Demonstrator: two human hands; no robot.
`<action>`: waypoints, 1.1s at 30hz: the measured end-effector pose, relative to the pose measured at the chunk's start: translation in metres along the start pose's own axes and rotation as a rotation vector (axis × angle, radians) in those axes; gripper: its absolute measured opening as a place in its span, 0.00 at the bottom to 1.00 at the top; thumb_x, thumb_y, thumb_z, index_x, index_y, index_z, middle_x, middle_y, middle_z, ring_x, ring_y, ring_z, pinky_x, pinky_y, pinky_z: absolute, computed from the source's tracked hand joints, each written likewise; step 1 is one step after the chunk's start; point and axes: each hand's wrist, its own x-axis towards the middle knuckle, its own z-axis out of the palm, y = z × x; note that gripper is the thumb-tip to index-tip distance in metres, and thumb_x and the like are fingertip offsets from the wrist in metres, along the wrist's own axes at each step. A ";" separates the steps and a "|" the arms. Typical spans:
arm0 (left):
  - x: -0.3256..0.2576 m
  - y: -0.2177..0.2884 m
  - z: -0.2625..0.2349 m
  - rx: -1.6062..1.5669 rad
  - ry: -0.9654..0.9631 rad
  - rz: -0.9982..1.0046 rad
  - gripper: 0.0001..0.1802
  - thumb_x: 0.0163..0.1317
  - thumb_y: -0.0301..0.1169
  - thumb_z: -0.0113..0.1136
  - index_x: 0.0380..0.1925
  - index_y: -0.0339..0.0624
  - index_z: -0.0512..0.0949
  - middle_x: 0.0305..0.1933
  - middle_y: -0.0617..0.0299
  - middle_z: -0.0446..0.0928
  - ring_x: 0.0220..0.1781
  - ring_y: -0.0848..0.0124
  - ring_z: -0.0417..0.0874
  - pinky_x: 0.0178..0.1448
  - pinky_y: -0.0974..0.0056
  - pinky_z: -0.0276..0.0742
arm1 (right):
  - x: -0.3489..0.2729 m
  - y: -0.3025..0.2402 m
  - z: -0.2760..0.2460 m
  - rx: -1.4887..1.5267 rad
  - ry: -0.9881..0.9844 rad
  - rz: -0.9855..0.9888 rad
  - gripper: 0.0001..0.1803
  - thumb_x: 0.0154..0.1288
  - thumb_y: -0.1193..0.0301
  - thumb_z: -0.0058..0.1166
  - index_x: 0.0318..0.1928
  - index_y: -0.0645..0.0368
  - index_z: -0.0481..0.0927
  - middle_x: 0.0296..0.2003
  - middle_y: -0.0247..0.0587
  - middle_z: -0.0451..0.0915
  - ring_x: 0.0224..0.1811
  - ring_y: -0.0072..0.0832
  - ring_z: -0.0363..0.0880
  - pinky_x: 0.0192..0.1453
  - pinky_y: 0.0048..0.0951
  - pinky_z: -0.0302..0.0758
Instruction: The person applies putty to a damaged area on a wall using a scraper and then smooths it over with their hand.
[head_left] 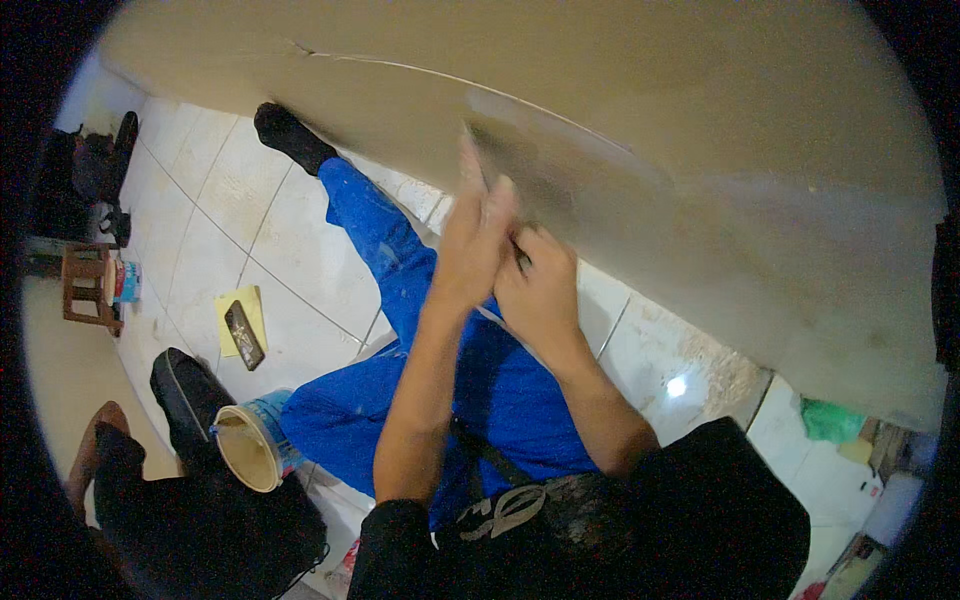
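Both my hands are close together in front of the beige wall (pixel 760 130). My right hand (pixel 540 285) is closed, with a small dark part of something showing at its fingers. I cannot make out what it is. My left hand (pixel 478 240) reaches just ahead of it toward the wall, its fingers smeared by motion. Around the fingertips the wall has a darker, damp-looking patch (pixel 535 175) and a paler smear. A thin raised line (pixel 430 72) runs along the wall above. My legs in blue trousers (pixel 370 235) stretch out, one foot in a black sock (pixel 290 138) by the wall's base.
An open tub (pixel 228 445) with beige residue stands beside my left knee. Another person in black (pixel 200 530) sits at lower left. A phone (pixel 243 335) lies on yellow paper (pixel 258 305) on the white tiles (pixel 215 225). Farther left is a wooden stool (pixel 88 285); a green bag (pixel 832 420) lies at right.
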 end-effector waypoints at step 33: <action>-0.095 0.033 0.004 0.326 -0.187 0.204 0.54 0.65 0.56 0.61 0.77 0.31 0.50 0.82 0.36 0.46 0.85 0.49 0.44 0.83 0.57 0.42 | -0.106 0.026 0.039 0.576 0.129 0.054 0.19 0.77 0.67 0.43 0.57 0.67 0.76 0.37 0.42 0.84 0.37 0.30 0.82 0.43 0.34 0.78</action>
